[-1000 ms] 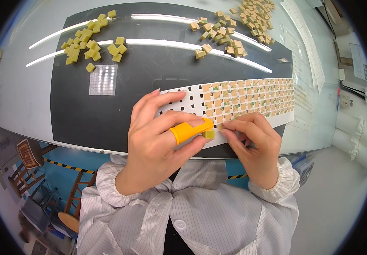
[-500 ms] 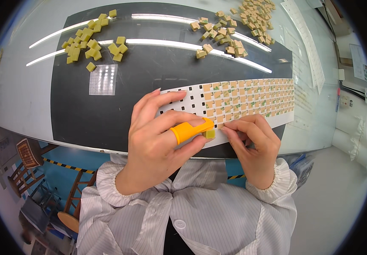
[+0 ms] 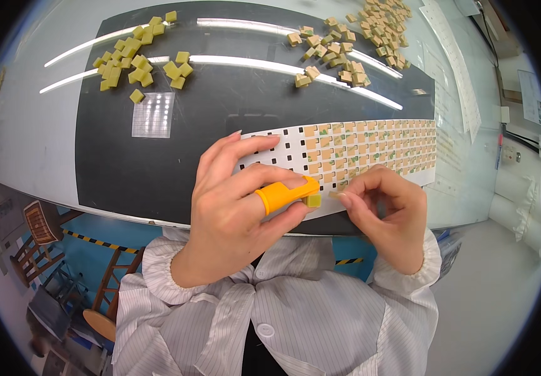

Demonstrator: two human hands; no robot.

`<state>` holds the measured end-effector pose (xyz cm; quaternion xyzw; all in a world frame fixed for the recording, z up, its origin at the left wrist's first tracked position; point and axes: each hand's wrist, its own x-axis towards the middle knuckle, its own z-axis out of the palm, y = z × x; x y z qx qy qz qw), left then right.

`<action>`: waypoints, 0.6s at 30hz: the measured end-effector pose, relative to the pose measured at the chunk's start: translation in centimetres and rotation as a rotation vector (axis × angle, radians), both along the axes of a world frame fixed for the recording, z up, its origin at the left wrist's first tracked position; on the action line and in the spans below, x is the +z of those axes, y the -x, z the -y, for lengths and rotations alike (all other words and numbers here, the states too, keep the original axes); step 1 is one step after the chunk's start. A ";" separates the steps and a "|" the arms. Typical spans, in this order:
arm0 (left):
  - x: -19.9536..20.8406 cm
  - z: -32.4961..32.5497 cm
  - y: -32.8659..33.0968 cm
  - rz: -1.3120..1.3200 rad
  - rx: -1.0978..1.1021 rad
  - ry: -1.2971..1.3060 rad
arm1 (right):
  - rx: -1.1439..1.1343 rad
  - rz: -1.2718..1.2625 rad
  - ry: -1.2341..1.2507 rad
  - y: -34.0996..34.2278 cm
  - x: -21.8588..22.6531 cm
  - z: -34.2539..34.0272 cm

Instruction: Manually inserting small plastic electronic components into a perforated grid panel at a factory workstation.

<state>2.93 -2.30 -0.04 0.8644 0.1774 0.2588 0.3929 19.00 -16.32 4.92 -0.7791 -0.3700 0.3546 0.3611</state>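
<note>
My left hand point(image 3: 236, 203) wears a yellow plastic finger sleeve point(image 3: 283, 193) with a hooked tip. Between that tip and my thumb it pinches a small olive-green foam block point(image 3: 312, 201). A thin tan sticker point(image 3: 337, 195) is held at its edge between the thumb and forefinger of my right hand point(image 3: 393, 213), just right of the block and apart from it. Beneath both hands lies a long white sheet point(image 3: 422, 178) with rows of tan stickers, some with green marks. Its left part shows black square holes where no stickers sit. My left fingers cover some of the sheet.
Loose olive blocks point(image 3: 134, 45) lie at the far left on the black mat point(image 3: 139, 169). Blocks with tan tops point(image 3: 330, 47) are scattered at the far right, beside a denser pile point(image 3: 383, 28). A clear gridded square point(image 3: 153, 115) rests left of my left hand.
My right hand has drawn back to the right, lifting the tan sticker off the sheet's near row. Another black hole now shows there. The left hand keeps its pinch on the block.
</note>
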 end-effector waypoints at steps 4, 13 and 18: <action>0.0 -0.1 0.2 0.003 0.001 -0.015 | -0.129 -0.675 0.031 -0.8 0.7 -1.5; 0.0 0.0 0.0 -0.023 -0.003 -0.012 | -0.051 -0.842 0.123 -1.4 -0.1 -2.6; 0.0 0.0 0.0 -0.042 -0.005 -0.006 | -0.045 -0.848 0.101 -1.5 0.0 -2.6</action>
